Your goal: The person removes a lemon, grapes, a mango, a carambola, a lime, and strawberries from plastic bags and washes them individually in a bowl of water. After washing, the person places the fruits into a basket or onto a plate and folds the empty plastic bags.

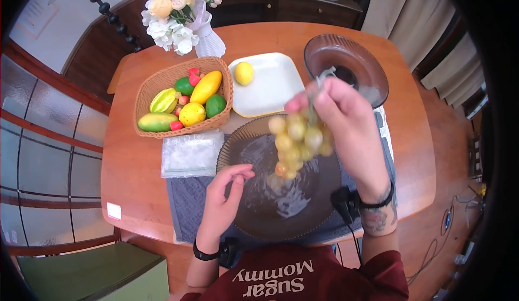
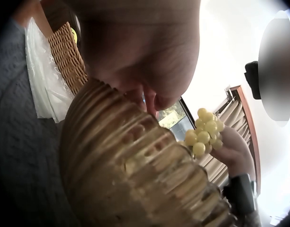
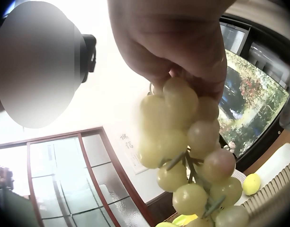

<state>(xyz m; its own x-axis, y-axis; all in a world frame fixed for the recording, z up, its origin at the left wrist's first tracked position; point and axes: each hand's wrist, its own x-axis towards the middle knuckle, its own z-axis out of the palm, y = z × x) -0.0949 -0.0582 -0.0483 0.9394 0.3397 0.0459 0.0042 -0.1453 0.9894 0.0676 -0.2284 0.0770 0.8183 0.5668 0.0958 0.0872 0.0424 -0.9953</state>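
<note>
My right hand pinches a bunch of green grapes by its stem and holds it up over a large ribbed glass bowl of water. In the right wrist view the grapes hang below the fingers, a few of them tinged pink. Near the bowl's left rim is my left hand, its fingers loosely bent and nothing in them. The left wrist view shows this hand close above the ribbed bowl wall, its fingertips partly hidden behind the rim.
A wicker basket of mixed fruit stands at the back left, beside a white tray bearing a yellow fruit. A second dark glass bowl is at the back right. A clear plastic bag lies left of the water bowl, a flower vase behind.
</note>
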